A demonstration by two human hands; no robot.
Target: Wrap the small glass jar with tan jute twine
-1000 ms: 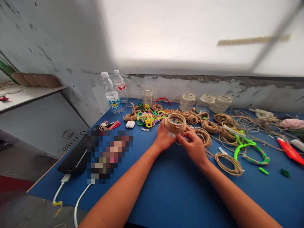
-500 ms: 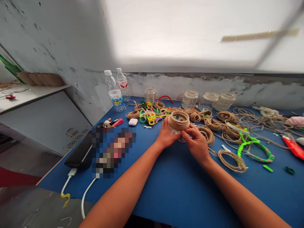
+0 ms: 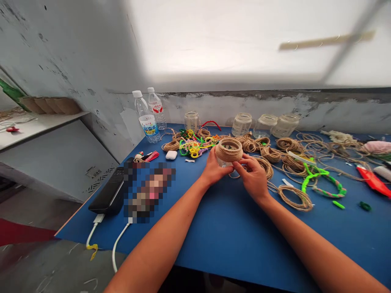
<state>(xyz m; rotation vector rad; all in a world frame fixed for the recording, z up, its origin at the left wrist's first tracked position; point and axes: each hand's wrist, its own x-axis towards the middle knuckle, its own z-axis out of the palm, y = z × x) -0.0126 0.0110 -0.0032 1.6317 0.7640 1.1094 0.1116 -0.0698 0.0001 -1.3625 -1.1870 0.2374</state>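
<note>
A small glass jar (image 3: 229, 151) with brown jute twine wound round its upper part stands on the blue table (image 3: 232, 228). My left hand (image 3: 212, 169) cups the jar's left side, fingers wrapped round it. My right hand (image 3: 253, 177) pinches at the jar's lower right, thumb and fingers pressed together on the twine there. A loose strand trails from the jar toward the twine coils (image 3: 265, 166) just right of it.
Three bare glass jars (image 3: 263, 124) and another jar (image 3: 191, 120) line the wall. Two water bottles (image 3: 147, 117), colourful pipe cleaners (image 3: 194, 145), an earbud case (image 3: 171, 155), a black power bank (image 3: 108, 195) with cables, a green loop (image 3: 322, 183) and a red tool (image 3: 373, 181) lie around.
The view shifted slightly. Both hands stay on the twine-wrapped jar, and my right fingers have worked a little along its lower edge.
</note>
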